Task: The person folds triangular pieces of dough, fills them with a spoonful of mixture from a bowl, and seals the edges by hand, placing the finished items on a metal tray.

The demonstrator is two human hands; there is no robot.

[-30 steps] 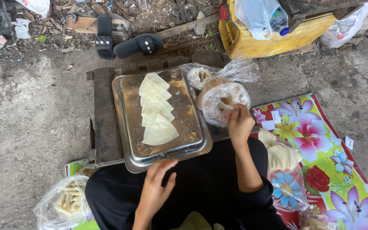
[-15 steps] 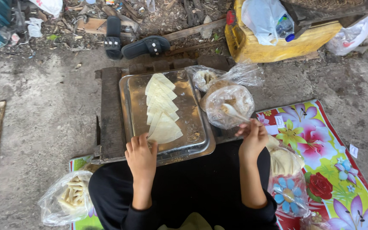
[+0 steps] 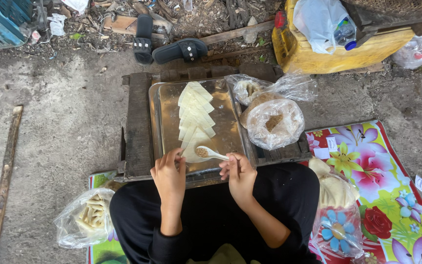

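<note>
Holding the white spoon [image 3: 211, 153] in your right hand [image 3: 240, 173], fingers closed on its handle, you have brown filling over the nearest wrapper [image 3: 195, 146] on the metal tray [image 3: 158, 122]. Your left hand [image 3: 169, 172] presses that wrapper's edge with bent fingers. Tip the spoon too soon and I think filling could spill on the tray, or the thin wrapper could slide or tear.

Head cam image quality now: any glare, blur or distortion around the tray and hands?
Head view: soft, even daylight, no hard shadows; the metal tray shows a dull sheen, no blown-out glare. Left hand, right hand and white spoon are sharp, no motion blur. Wide-angle bending shows at the edges.
</note>
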